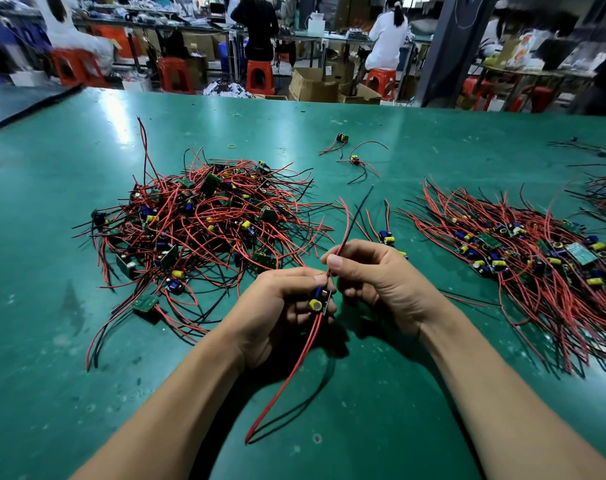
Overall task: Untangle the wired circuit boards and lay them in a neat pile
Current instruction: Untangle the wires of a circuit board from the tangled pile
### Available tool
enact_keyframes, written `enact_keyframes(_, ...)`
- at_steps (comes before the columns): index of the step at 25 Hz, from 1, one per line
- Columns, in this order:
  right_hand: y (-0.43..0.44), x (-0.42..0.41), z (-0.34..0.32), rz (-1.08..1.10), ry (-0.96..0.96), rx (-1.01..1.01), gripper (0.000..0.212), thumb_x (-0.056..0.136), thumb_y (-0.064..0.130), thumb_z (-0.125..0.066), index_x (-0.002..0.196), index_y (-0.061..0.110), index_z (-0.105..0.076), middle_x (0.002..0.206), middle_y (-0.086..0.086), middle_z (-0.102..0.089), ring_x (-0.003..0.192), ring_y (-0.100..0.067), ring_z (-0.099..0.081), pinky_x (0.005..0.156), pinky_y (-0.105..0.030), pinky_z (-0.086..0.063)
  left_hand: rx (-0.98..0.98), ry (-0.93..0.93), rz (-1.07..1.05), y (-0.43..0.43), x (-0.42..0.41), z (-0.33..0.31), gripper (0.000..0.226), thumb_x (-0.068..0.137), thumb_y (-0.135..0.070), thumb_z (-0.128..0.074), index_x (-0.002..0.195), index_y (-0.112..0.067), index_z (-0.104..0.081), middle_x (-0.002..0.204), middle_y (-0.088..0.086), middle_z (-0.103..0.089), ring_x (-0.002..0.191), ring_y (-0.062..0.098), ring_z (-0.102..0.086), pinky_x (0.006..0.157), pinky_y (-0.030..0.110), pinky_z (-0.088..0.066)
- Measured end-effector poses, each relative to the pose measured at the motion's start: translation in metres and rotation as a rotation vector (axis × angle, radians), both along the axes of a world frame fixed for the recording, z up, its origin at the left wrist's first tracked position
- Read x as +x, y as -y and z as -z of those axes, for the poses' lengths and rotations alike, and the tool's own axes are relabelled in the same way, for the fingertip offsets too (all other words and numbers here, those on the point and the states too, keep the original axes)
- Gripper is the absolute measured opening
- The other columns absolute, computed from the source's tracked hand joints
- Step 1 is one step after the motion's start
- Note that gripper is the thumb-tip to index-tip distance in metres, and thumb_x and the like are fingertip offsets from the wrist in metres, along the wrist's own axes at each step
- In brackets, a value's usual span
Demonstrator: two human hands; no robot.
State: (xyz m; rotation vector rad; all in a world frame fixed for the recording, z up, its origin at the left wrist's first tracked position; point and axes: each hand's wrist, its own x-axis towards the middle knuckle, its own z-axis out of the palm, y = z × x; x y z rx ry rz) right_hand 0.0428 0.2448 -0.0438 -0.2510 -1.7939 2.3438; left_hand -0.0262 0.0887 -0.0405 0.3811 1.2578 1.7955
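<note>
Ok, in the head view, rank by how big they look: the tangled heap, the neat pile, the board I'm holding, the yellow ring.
Largest, not separable: tangled heap and neat pile, alike in spread; the pile runs off frame.
Then: held board.
Smallest: yellow ring, though it lies farthest away.

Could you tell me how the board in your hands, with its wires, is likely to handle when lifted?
Probably light: the left hand holds the board with just its fingers. The wires look floppy; the lower ones droop in a long curve. They may snag easily, judging by the tangled heap nearby.
</note>
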Motion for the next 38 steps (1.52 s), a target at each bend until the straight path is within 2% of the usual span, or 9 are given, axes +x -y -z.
enact_keyframes(3, 0.006, -0.008, 0.001, 0.151, -0.113, -0.091, 0.007, 0.070, 0.018, -0.081, 0.074, 0.017, -0.076, 0.061, 0.006, -0.060, 0.046, -0.006, -0.046, 0.044, -0.016, -0.038, -0.003, 0.036, 0.054, 0.002, -0.001, -0.002, 0.015, 0.068, -0.015, -0.065, 0.077, -0.004, -0.069, 0.064, 0.010, -0.062, 0.053, 0.016, -0.062, 0.055, 0.024, -0.055)
enact_keyframes(8, 0.003, -0.015, 0.001, 0.439, -0.200, -0.176, 0.017, 0.065, 0.013, -0.080, 0.072, 0.016, -0.065, 0.062, 0.005, -0.058, 0.043, -0.006, -0.043, 0.042, -0.017, -0.036, -0.003, 0.071, 0.133, 0.003, -0.002, -0.006, 0.015, 0.070, -0.012, -0.059, 0.081, -0.001, -0.061, 0.062, 0.008, -0.059, 0.052, 0.018, -0.056, 0.053, 0.025, -0.052)
enact_keyframes(14, -0.002, -0.017, 0.005, 0.665, -0.242, 0.017, 0.024, 0.074, 0.011, -0.083, 0.066, 0.018, -0.061, 0.057, 0.007, -0.055, 0.042, -0.007, -0.040, 0.041, -0.018, -0.034, -0.024, 0.063, 0.095, 0.000, -0.002, -0.006, 0.012, 0.072, -0.015, -0.059, 0.078, -0.004, -0.060, 0.062, 0.009, -0.053, 0.054, 0.018, -0.051, 0.053, 0.023, -0.050)
enact_keyframes(22, -0.018, -0.011, 0.003, 0.857, -0.243, 0.140, 0.026, 0.080, 0.013, -0.082, 0.069, 0.022, -0.061, 0.065, 0.010, -0.065, 0.044, -0.007, -0.044, 0.044, -0.020, -0.038, -0.007, 0.042, 0.112, 0.000, -0.002, -0.004, 0.012, 0.073, -0.013, -0.056, 0.079, -0.002, -0.058, 0.061, 0.007, -0.053, 0.053, 0.017, -0.052, 0.053, 0.024, -0.050)
enact_keyframes(26, -0.020, -0.011, 0.006, 0.859, -0.195, 0.228, 0.026, 0.082, 0.015, -0.082, 0.068, 0.020, -0.059, 0.065, 0.009, -0.062, 0.043, -0.008, -0.043, 0.043, -0.021, -0.038, 0.004, 0.049, 0.093, 0.001, -0.003, -0.001, 0.013, 0.073, -0.013, -0.058, 0.080, -0.001, -0.059, 0.060, 0.008, -0.054, 0.053, 0.018, -0.053, 0.053, 0.024, -0.050)
enact_keyframes(28, -0.020, -0.011, 0.006, 0.833, -0.179, 0.125, 0.023, 0.084, 0.015, -0.079, 0.071, 0.017, -0.060, 0.060, 0.007, -0.058, 0.041, -0.007, -0.043, 0.041, -0.020, -0.037, 0.011, 0.025, 0.031, -0.001, -0.004, 0.003, 0.009, 0.082, -0.008, -0.057, 0.080, -0.001, -0.062, 0.062, 0.007, -0.058, 0.053, 0.016, -0.057, 0.055, 0.025, -0.053)
enact_keyframes(31, -0.021, -0.011, 0.003, 0.779, -0.142, -0.071, 0.022, 0.089, 0.018, -0.073, 0.073, 0.017, -0.058, 0.055, 0.005, -0.052, 0.040, -0.005, -0.043, 0.039, -0.019, -0.036, -0.006, -0.082, -0.056, -0.004, -0.004, 0.008, 0.021, 0.088, -0.002, -0.058, 0.072, -0.004, -0.071, 0.071, 0.013, -0.066, 0.060, 0.019, -0.065, 0.062, 0.028, -0.059)
enact_keyframes(34, -0.020, -0.010, -0.002, 0.727, -0.101, -0.121, 0.020, 0.093, 0.029, -0.067, 0.081, 0.013, -0.064, 0.060, 0.005, -0.056, 0.041, -0.005, -0.044, 0.041, -0.018, -0.038, -0.038, -0.205, -0.058, -0.004, 0.002, 0.009, 0.017, 0.090, -0.004, -0.061, 0.076, -0.005, -0.072, 0.073, 0.015, -0.071, 0.063, 0.022, -0.070, 0.054, 0.019, -0.054)
enact_keyframes(38, -0.021, -0.008, -0.006, 0.695, -0.044, -0.156, 0.034, 0.098, 0.041, -0.057, 0.089, 0.011, -0.069, 0.064, 0.003, -0.057, 0.043, -0.007, -0.043, 0.043, -0.018, -0.039, -0.052, -0.281, -0.108, -0.007, 0.008, 0.011, 0.011, 0.092, -0.005, -0.061, 0.085, -0.001, -0.069, 0.076, 0.016, -0.073, 0.066, 0.022, -0.072, 0.051, 0.015, -0.049)
